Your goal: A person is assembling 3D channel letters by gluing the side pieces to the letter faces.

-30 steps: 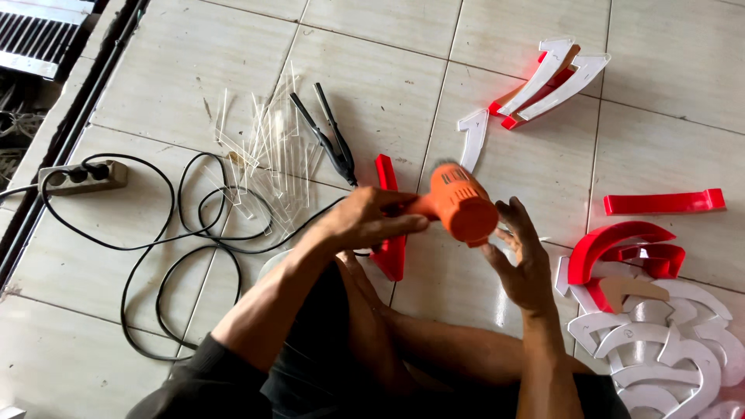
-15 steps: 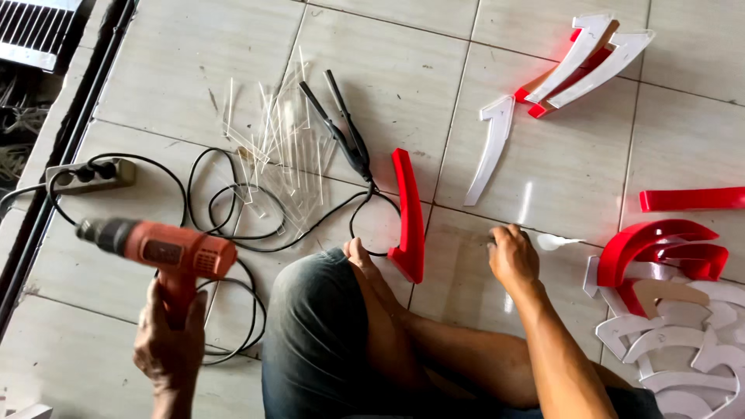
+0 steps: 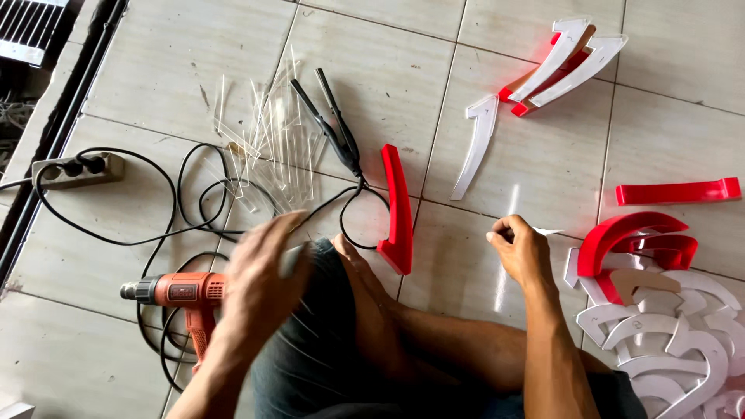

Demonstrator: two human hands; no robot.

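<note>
I see my right hand (image 3: pixel 521 250) pinched shut on 1 clear plastic strip (image 3: pixel 512 233), a thin piece that is hard to make out against the pale tile floor (image 3: pixel 372 70); its long axis seems to run almost straight up and down the head view, passing through the fingers. That hand sits right of my bent knee, near the pile of red and white curved pieces (image 3: pixel 660 310).

My left hand (image 3: pixel 260 275) is blurred, with fingers spread and holding nothing that I can see. It hovers just right of and above the orange heat gun (image 3: pixel 186 295), which lies on the floor with its nozzle pointing left and its handle pointing down. So the heat gun lies to the left of both hands, and my left hand is much the nearer 1; the right hand is well apart from it, across my legs.

Beyond the left hand lie a heap of more clear strips (image 3: pixel 268 147), a black clamp tool (image 3: pixel 334 132) and a power strip (image 3: pixel 77 169) with black cables. A long red piece (image 3: pixel 398 209) stands between my 2 hands.
</note>
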